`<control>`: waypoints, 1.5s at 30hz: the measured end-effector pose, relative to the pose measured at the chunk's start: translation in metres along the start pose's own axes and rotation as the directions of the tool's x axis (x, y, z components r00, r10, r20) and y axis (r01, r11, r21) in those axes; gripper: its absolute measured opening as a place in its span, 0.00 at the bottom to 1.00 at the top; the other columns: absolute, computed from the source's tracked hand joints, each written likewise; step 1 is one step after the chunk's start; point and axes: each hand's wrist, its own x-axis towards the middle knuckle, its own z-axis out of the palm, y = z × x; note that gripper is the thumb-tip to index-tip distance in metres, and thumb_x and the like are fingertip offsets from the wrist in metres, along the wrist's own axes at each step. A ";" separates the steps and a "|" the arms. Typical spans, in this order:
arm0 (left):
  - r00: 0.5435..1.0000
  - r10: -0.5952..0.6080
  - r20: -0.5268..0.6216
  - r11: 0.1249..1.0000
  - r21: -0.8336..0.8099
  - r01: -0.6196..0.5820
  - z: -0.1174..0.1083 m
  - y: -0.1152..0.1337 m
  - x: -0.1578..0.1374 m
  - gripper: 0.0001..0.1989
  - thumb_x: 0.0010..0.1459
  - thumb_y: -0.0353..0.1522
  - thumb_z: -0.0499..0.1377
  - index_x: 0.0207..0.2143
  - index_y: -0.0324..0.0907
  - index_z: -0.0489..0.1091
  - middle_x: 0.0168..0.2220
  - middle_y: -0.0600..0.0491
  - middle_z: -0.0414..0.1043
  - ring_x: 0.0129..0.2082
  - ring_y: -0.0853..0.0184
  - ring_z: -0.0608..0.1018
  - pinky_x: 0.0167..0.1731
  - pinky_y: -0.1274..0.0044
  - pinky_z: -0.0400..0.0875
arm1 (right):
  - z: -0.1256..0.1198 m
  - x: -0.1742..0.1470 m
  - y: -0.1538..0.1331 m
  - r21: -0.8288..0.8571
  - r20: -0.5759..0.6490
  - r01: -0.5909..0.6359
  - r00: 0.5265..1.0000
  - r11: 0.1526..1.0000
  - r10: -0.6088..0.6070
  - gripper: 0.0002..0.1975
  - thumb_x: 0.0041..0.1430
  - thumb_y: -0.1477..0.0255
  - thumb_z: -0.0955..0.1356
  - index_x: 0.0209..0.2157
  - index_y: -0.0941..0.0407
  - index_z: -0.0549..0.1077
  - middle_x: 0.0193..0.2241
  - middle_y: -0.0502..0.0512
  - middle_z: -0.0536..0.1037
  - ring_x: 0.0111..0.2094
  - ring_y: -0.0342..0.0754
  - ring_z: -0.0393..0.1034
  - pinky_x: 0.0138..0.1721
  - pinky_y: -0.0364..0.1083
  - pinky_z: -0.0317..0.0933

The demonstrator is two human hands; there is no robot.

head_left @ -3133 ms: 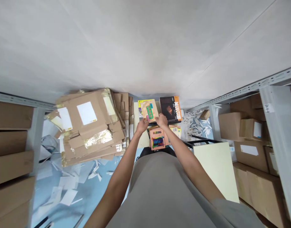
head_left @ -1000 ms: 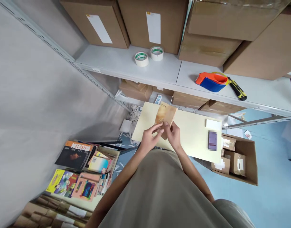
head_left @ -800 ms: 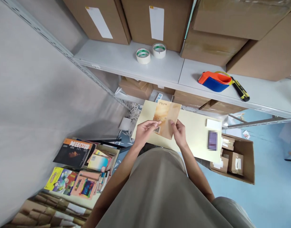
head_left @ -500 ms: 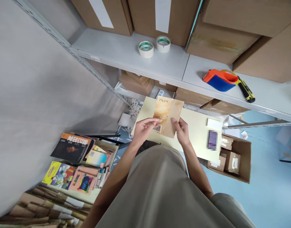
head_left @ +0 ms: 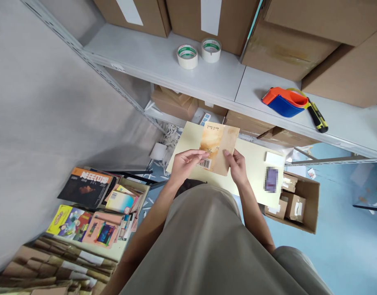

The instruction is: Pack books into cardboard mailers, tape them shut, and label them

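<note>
A thin tan and orange book (head_left: 219, 141) with a barcode on its cover is held tilted above a pale yellow table (head_left: 252, 178). My right hand (head_left: 238, 166) grips the book's right edge, thumb on the cover and fingers behind it. Over the lower left of the cover, my left hand (head_left: 183, 164) has its thumb and fingertips drawn together just above the barcode. Whether something small sits in that pinch is hidden. A white box (head_left: 274, 158) and a blurred purple item (head_left: 271, 180) lie on the table to the right.
A grey shelf (head_left: 139, 59) crosses ahead, bearing tape rolls (head_left: 187, 60), an orange and blue tape dispenser (head_left: 282, 104) and a yellow-black cutter (head_left: 318, 118). Books (head_left: 86, 186) are piled at left. An open carton (head_left: 313, 209) holding smaller boxes stands at right.
The view has shifted slightly, so the surroundings sit a little further left. Both hands keep nearly the same pose on the book, with my left fingertips still over its cover.
</note>
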 end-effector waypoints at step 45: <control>0.994 0.002 -0.109 0.999 0.042 0.003 -0.035 -0.041 0.007 0.32 0.48 0.47 0.78 0.52 0.41 0.81 0.46 0.44 0.86 0.50 0.55 0.86 0.55 0.65 0.80 | -0.003 -0.007 0.025 0.079 0.133 -0.091 0.988 0.993 0.080 0.32 0.63 0.41 0.74 0.53 0.53 0.83 0.43 0.58 0.88 0.40 0.57 0.84 0.39 0.53 0.79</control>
